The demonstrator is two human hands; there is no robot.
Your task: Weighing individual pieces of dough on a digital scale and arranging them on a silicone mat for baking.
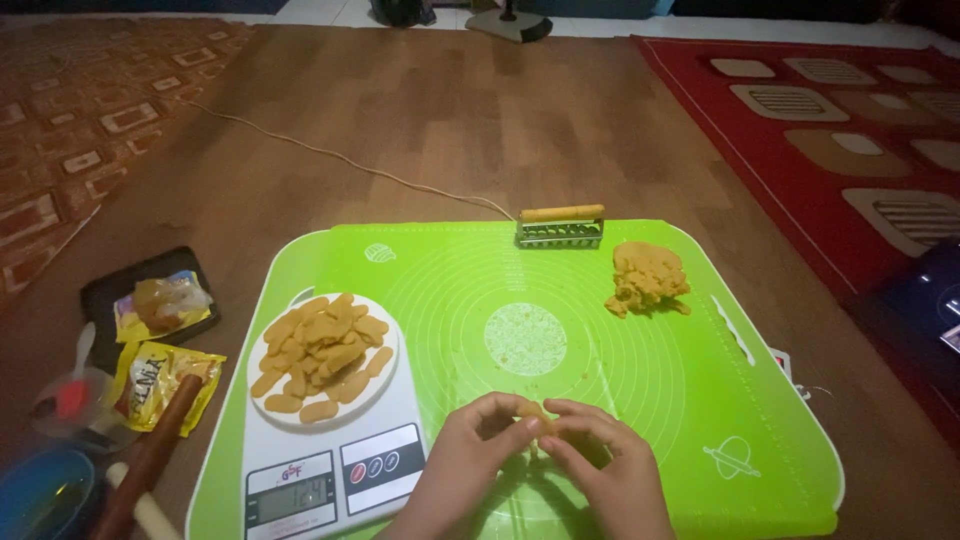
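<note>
Flooring of brown wood grain [450, 110] fills the head view, with a patterned brown rug [70, 130] at ten o'clock and a red rug [850, 130] with pale squares at two o'clock. A thin cord [330, 155] runs across the boards from the upper left to the top edge of a bright green baking mat [640, 400] that covers the centre.

At six o'clock the left hand [465, 450] and right hand [610, 465] meet fingertip to fingertip, pinching a small piece of yellow dough [530, 412] between them, just above the mat. At eight o'clock a white kitchen scale [330, 460] rests on the mat's left part, carrying a heap of shaped dough pieces [322, 355]. At one o'clock lies a lump of yellow dough [648, 278]; at twelve o'clock a metal cutter with a wooden handle [561, 227] lies on the mat's far edge.

Left of the mat, at nine o'clock, lie a dark tray [105, 290], yellow packets [150, 380], a rolling pin [150, 455] and a blue bowl [40, 495].
</note>
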